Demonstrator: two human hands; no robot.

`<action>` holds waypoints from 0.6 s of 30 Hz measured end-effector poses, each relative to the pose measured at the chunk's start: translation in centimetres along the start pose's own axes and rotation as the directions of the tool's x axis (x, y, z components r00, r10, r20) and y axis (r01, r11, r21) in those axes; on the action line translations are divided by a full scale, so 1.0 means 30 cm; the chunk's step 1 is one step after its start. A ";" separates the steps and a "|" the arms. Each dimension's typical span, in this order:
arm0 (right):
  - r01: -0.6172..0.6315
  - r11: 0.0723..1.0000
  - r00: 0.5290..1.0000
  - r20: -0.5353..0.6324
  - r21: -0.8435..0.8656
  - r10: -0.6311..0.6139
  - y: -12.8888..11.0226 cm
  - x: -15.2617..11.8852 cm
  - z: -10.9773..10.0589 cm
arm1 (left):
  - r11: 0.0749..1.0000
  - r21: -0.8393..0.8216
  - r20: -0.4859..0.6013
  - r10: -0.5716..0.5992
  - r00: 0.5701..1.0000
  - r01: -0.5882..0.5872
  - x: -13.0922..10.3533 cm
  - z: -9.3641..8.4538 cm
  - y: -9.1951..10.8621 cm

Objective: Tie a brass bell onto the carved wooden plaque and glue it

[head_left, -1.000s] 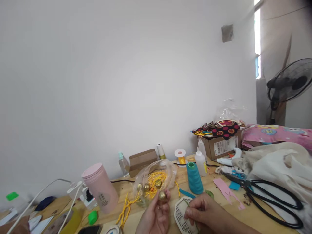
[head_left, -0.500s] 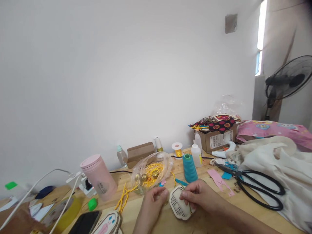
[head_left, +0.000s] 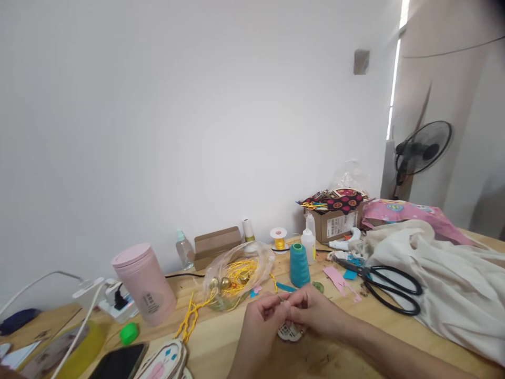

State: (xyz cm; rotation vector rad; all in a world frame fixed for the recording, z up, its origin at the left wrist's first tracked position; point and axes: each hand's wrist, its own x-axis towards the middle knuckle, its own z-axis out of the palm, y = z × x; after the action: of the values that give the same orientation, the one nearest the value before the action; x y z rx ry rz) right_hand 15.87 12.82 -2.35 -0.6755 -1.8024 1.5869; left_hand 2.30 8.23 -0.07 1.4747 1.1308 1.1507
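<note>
My left hand (head_left: 265, 322) and my right hand (head_left: 315, 311) meet at the front of the table, both closed in a pinch. Below their fingertips shows the lower part of a pale wooden cut-out plaque (head_left: 289, 333); the fingers cover its upper part. A short bit of thin olive cord (head_left: 281, 298) sticks up between the fingertips. Just beyond my right hand lies a small olive-green bundle (head_left: 317, 287). A teal thread cone (head_left: 300, 266) stands behind the hands, with a teal strip (head_left: 285, 287) at its foot.
Left of the hands are a plastic bag (head_left: 266, 255) with yellow cords and gold bells, stacked decorated plaques (head_left: 163, 360), a phone (head_left: 118, 362) and a pink tumbler (head_left: 145, 284). On the right lie black-handled scissors (head_left: 394, 287), pink scraps (head_left: 335, 280) and white cloth (head_left: 426, 268). Glue bottles (head_left: 308, 245) stand behind.
My left hand has moved right to join my right hand, and the fingers now cover much of the plaque. The olive bundle has come into sight. The camera view has shifted right.
</note>
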 end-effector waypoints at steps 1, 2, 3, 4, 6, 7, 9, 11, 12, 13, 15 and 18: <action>0.002 1.000 1.000 0.017 -0.011 -0.002 -0.005 0.002 0.001 | 1.000 -0.016 -0.016 0.005 1.000 -0.005 -0.001 0.000 -0.001; 0.001 1.000 0.999 0.037 -0.011 -0.001 -0.014 0.004 0.000 | 1.000 -0.024 -0.025 0.006 1.000 -0.007 -0.001 -0.001 -0.002; -0.008 1.000 0.998 0.060 0.001 0.008 -0.026 0.005 -0.002 | 0.999 -0.037 -0.028 0.004 1.000 -0.005 -0.001 -0.003 -0.002; -0.021 1.000 0.996 0.086 0.023 0.019 -0.042 0.004 -0.005 | 0.998 -0.059 -0.028 -0.004 1.000 0.002 -0.001 -0.006 -0.002; -0.068 0.992 0.989 0.138 0.102 0.054 -0.077 0.000 -0.012 | 0.992 -0.120 -0.036 -0.034 0.999 0.029 0.000 -0.011 -0.001; -0.081 0.989 0.986 0.154 0.124 0.062 -0.093 -0.003 -0.015 | 0.988 -0.147 -0.052 -0.050 0.997 0.041 0.000 -0.013 0.000; -0.092 0.985 0.982 0.175 0.146 0.066 -0.113 -0.010 -0.018 | 0.981 -0.183 -0.091 -0.085 0.992 0.067 0.000 -0.014 0.000; -0.082 0.982 0.984 0.169 0.168 0.054 -0.110 -0.013 -0.014 | 0.973 -0.211 -0.098 -0.119 0.988 0.096 -0.001 -0.013 -0.001; -0.074 0.980 0.987 0.155 0.183 0.045 -0.101 -0.013 -0.010 | 0.969 -0.225 -0.082 -0.129 0.988 0.107 -0.002 -0.012 -0.002; -0.063 0.978 0.990 0.133 0.200 0.037 -0.089 -0.013 -0.006 | 0.965 -0.236 -0.057 -0.131 0.990 0.114 -0.004 -0.009 -0.004; -0.045 0.972 0.996 0.086 0.230 0.026 -0.060 -0.011 0.005 | 0.961 -0.255 -0.019 -0.119 0.993 0.110 -0.006 -0.003 -0.008; -0.037 0.969 0.999 0.022 0.245 0.032 -0.029 -0.010 0.016 | 0.945 -0.301 -0.010 -0.139 0.990 0.130 -0.007 0.008 -0.014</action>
State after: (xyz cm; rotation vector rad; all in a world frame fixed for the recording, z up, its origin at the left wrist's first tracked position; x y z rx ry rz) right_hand 15.74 12.15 -1.57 -0.5800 -1.5778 1.8071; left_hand 2.46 8.06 -0.54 1.1328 1.0103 1.1941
